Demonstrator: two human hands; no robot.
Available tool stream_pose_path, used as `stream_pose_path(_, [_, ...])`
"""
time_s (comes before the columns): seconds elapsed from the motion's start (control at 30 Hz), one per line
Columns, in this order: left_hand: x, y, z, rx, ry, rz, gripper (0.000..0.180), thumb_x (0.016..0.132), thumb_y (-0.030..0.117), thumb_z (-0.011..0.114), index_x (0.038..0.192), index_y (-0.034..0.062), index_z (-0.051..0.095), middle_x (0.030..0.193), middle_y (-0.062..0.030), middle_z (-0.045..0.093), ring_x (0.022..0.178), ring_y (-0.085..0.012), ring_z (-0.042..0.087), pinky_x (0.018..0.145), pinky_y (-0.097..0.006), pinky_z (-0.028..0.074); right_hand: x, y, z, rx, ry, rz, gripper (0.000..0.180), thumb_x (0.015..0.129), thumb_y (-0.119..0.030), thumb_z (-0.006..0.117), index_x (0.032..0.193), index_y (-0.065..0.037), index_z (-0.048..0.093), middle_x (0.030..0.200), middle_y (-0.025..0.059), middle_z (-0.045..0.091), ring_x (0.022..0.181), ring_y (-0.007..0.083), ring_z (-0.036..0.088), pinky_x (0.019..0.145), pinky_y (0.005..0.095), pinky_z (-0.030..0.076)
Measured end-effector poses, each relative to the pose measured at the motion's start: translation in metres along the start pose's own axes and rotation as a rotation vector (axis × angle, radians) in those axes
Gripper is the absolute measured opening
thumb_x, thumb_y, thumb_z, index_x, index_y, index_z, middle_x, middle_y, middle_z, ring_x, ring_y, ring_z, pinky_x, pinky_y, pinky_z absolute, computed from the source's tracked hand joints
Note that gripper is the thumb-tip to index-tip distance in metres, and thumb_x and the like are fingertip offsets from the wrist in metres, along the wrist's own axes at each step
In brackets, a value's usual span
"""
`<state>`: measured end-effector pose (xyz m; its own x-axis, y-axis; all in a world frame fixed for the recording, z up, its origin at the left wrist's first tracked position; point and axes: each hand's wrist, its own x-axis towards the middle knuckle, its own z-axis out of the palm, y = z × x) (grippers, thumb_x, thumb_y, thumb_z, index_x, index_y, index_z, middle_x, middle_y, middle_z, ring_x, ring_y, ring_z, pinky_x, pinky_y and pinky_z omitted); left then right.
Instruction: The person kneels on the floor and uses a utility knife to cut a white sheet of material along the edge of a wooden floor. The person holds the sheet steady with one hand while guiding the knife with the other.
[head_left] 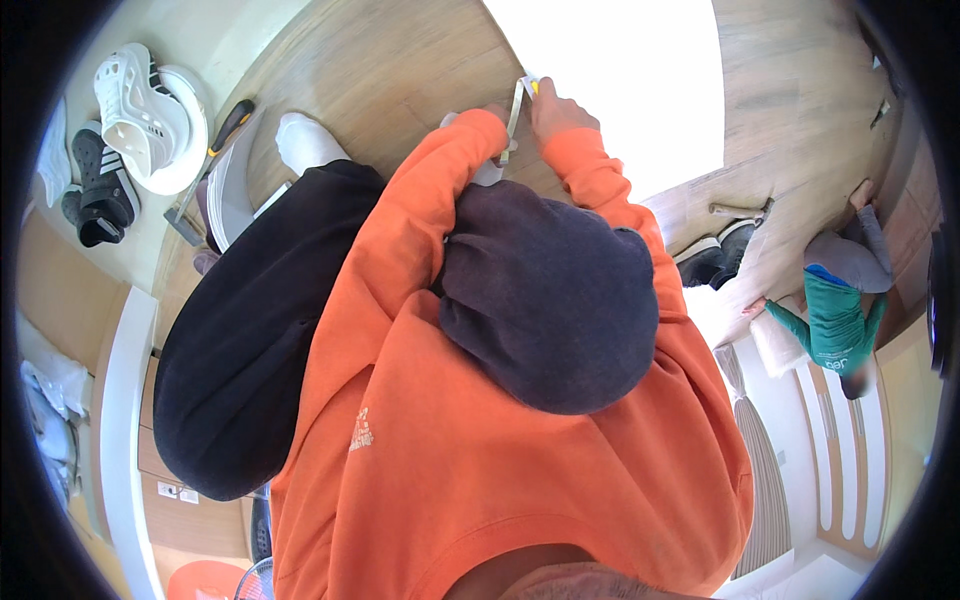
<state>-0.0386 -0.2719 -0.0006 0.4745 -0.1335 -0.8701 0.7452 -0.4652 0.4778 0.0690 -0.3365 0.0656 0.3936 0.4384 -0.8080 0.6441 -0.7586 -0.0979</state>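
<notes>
My right hand (pixel 562 108) is closed at the edge of a large white panel (pixel 630 70), with a small yellow-and-white object (pixel 536 87) showing at its fingertips. I cannot make out its kind. A narrow pale yellow strip (pixel 515 115), like a tape measure's blade, runs from there back toward my knee. Close beside this strip is my left hand (pixel 492 110); my orange sleeve hides most of it, and its fingers do not show. My bent dark-clad knee (pixel 550 300) covers what lies below both hands.
A hammer (pixel 228 135) with a black-and-yellow grip lies left of my socked foot (pixel 308 142). White and black clogs (pixel 140 110) stand at far left. Dark shoes (pixel 718 255) and another hammer (pixel 738 211) are right. A person in green (pixel 840 315) crouches at far right.
</notes>
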Motion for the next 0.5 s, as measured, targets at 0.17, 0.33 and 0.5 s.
stream_pose_path(0.17, [-0.009,0.014,-0.008,-0.004,0.011,-0.149,0.033,0.076,0.029,0.066,0.099,0.0064,0.064,0.094,-0.0147,0.066,0.091,-0.0322,0.062,0.077,-0.040,0.047,-0.001,0.004,0.000,-0.011,0.020,-0.022,0.019,0.091,-0.025,0.035,0.098,-0.008,0.041,0.080,0.0206,0.064,0.075,0.0410,0.062,0.065,0.0499,0.047])
stream_pose_path(0.33, [-0.009,0.019,-0.002,0.051,0.012,-0.148,0.029,0.081,0.021,0.053,0.103,0.0058,0.062,0.102,-0.0154,0.063,0.097,-0.0318,0.059,0.080,-0.042,0.046,0.004,0.001,0.001,-0.001,0.031,-0.023,0.018,0.090,-0.022,0.037,0.098,-0.008,0.042,0.081,0.0206,0.065,0.076,0.0404,0.063,0.066,0.0497,0.048])
stream_pose_path(0.5, [-0.005,0.023,-0.005,0.068,-0.086,-0.231,0.034,0.086,0.019,0.042,0.113,0.0067,0.058,0.119,-0.0145,0.056,0.111,-0.0321,0.053,0.089,-0.042,0.044,-0.009,0.006,0.000,-0.001,-0.034,0.026,0.016,0.088,-0.020,0.039,0.098,-0.008,0.042,0.081,0.0207,0.065,0.077,0.0395,0.063,0.066,0.0489,0.048])
